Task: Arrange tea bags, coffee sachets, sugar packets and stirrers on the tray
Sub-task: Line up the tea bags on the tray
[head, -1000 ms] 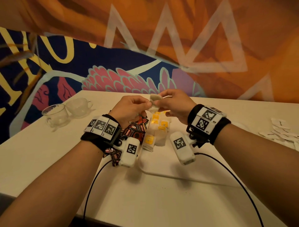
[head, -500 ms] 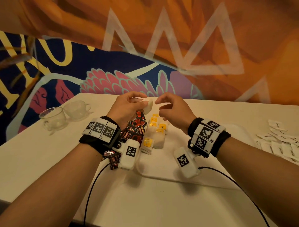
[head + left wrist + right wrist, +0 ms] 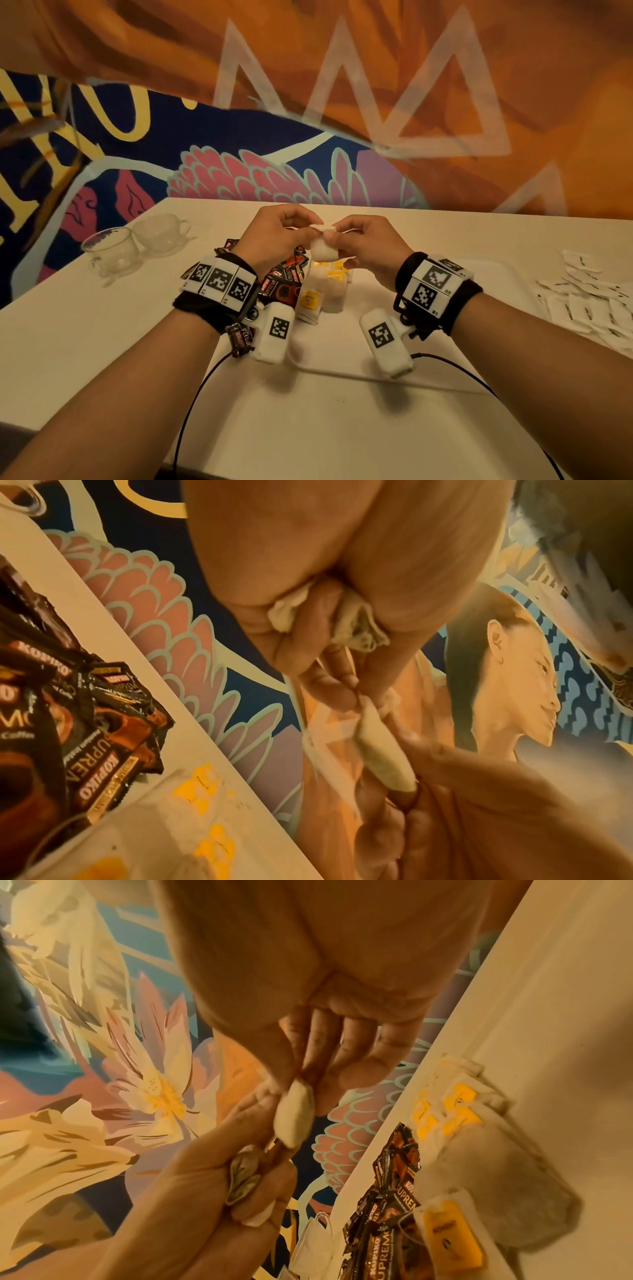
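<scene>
Both hands are raised above the white tray and meet on one small white tea bag. My left hand pinches its top corner, and my right hand pinches it from the other side. In the left wrist view the tea bag hangs between the two hands, and crumpled paper sits tucked in the left palm. In the right wrist view the right fingertips pinch the tea bag. Several tea bags with yellow tags lie on the tray. Dark coffee sachets are piled at its left edge.
Two glass cups stand at the far left of the white table. White sugar packets are spread on the table at the right. A painted wall runs behind the table's far edge. Cables trail from both wrists toward the near edge.
Half a second ago the hands were apart and the left hand alone held the tea bag. The right hand has come back, and both pinch it again.
</scene>
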Demonstrator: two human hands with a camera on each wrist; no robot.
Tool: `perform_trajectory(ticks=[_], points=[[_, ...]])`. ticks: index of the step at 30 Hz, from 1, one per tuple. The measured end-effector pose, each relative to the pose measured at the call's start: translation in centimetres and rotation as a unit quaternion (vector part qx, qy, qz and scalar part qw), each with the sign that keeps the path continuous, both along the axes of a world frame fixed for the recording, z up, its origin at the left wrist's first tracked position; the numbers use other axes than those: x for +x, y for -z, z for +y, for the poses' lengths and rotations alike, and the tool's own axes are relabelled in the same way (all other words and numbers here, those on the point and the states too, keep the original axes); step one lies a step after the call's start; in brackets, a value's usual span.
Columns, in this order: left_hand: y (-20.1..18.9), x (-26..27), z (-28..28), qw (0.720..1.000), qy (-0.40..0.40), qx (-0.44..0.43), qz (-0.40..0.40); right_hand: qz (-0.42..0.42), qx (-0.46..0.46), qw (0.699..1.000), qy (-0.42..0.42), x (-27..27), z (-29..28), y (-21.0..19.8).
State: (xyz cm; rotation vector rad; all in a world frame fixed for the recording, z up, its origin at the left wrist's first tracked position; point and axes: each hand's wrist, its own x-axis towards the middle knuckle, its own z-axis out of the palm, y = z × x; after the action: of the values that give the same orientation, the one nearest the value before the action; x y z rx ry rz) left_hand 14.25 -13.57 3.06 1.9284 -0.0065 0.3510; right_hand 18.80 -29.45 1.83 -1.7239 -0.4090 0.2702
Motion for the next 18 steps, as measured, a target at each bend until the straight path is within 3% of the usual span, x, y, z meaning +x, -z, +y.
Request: perform_trajectory(ticks=[4,8,13,18], points=[[0.1,0.0,0.0,0.999,-0.029,-0.036,0.027,0.007,-0.031,0.999,-0.022,-0.4,-0.2,0.0],[0.3,0.0,0.3,0.993,-0.026,-0.043,0.107,0.049,-0.092,0.993,-0.051,-0.5,-0.4,0.7],[0.6,0.2,1.3,0.987,-0.061,-0.044,0.140,0.102,-0.234,0.964,-0.078,-0.6,-0.7,3.2],[0.6,0.0,1.2,0.979,-0.063,-0.084,0.172,0.122,-0.289,0.946,-0.078,-0.6,-0.1,3.9]])
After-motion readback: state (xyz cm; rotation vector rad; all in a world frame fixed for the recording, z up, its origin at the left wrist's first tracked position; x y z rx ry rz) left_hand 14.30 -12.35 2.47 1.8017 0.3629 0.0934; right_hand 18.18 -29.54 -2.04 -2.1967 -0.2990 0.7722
